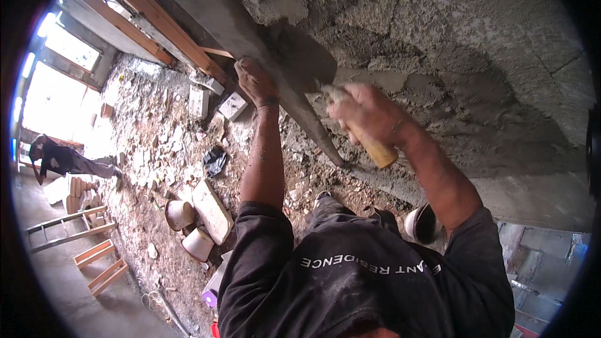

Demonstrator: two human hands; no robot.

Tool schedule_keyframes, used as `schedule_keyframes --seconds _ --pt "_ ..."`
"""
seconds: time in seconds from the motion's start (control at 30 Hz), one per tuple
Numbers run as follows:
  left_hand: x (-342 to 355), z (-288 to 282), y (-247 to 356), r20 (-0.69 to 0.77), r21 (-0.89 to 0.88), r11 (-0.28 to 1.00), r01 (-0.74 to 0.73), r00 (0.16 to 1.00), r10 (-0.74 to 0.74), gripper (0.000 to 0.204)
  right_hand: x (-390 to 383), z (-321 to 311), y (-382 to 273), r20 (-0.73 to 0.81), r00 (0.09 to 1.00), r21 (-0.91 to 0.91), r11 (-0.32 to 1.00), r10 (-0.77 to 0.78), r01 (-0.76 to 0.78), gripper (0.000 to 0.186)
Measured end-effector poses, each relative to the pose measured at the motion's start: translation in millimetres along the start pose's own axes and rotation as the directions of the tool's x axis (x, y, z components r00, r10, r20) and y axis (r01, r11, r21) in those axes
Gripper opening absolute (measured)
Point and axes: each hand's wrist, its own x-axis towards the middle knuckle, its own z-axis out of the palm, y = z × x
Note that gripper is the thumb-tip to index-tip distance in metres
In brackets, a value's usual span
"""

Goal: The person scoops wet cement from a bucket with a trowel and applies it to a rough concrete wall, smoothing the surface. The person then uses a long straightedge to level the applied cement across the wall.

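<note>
In my right hand (366, 112) is a trowel, its yellowish handle (374, 149) sticking out below my fist. The dark grey trowel blade (307, 56) lies against the wall, beside rough wet mortar (438, 94). My left hand (255, 81) is closed on the edge of a long, mortar-smeared board (300, 109). This board slants from the upper left down to a narrow end near the middle of the view. My left fingers are partly hidden behind the hand. Some blur softens the right hand.
Rubble (150, 144) covers the floor, with pale blocks (233, 106), buckets (179, 214) and a pale slab (213, 211) on it. Another bucket (421, 223) stands by my right side. Wooden beams (156, 19) rise at upper left. A ladder (69, 228) and another person (66, 158) are far left.
</note>
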Motion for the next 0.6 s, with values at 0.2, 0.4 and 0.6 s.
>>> schedule_keyframes --seconds 0.2,0.4,0.6 --pt "6 17 16 0.035 -0.100 0.986 0.130 0.991 -0.127 0.059 12 -23 -134 -0.068 0.944 -0.145 0.939 -0.324 0.312 0.048" --pt "3 52 -31 0.124 0.229 0.901 -0.368 0.929 0.348 0.048 -44 -36 -185 -0.155 0.820 -0.263 0.823 -0.551 0.503 0.040" --pt "30 -28 -105 0.202 0.233 0.856 -0.463 0.883 0.423 0.035 -90 -79 -29 -0.215 0.913 -0.236 0.926 -0.346 0.295 0.037"
